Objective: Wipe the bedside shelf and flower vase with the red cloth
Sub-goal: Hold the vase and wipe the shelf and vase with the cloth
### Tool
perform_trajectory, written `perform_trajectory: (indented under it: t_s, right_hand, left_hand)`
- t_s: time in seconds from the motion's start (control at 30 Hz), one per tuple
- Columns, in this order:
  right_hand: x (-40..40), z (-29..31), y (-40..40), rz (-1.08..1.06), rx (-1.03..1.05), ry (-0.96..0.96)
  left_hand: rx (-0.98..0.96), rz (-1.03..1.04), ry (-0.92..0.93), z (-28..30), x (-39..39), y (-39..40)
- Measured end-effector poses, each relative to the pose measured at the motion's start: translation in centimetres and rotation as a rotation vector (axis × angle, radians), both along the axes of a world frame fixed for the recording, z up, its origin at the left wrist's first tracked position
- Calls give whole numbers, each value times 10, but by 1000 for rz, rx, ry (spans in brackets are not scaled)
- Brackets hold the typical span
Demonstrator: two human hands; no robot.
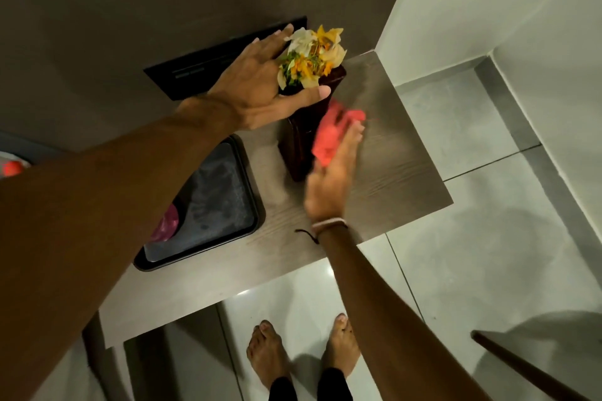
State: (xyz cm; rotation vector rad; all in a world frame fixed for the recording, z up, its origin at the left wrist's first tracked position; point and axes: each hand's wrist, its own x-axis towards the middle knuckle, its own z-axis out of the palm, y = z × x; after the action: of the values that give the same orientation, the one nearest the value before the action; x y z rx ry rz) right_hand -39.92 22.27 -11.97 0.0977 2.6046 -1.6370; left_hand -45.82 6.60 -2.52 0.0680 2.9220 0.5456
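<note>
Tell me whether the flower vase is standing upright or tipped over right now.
Upright. The dark vase stands on the shelf, flowers pointing up. The left hand grips its top while the right hand presses the red cloth against its side.

The vase [298, 146] stands on the shelf [384, 153], toward its back. A tray [208, 205] lies on the shelf to the vase's left. The left hand [260, 85] wraps the vase's top from the left, beside the flowers [312, 58] in it. The right hand [329, 182] presses the cloth [332, 133] against the vase's right side. A panel [202, 65] sits on the wall behind.
</note>
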Motion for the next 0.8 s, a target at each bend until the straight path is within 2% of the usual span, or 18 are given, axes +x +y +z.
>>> perform_trajectory:
  t_s: [0.13,0.47,0.7,0.73,0.8]
  right_hand:
    - [9,-1,-27,-5,33,20]
    - [16,0,-13,224,199,82]
    - [50,-33,-19,282,378,346]
    - [59,-38,-18,331,399,355]
    - [77,-42,-18,430,338,224]
  left_hand:
    - [53,40,67,-2,4,6]
    - [117,52,52,1,-2,0]
    - [143,51,52,-3,-5,-5]
    - [129,40,54,-3,-5,-4]
    - [74,13,56,-3,-3,-3]
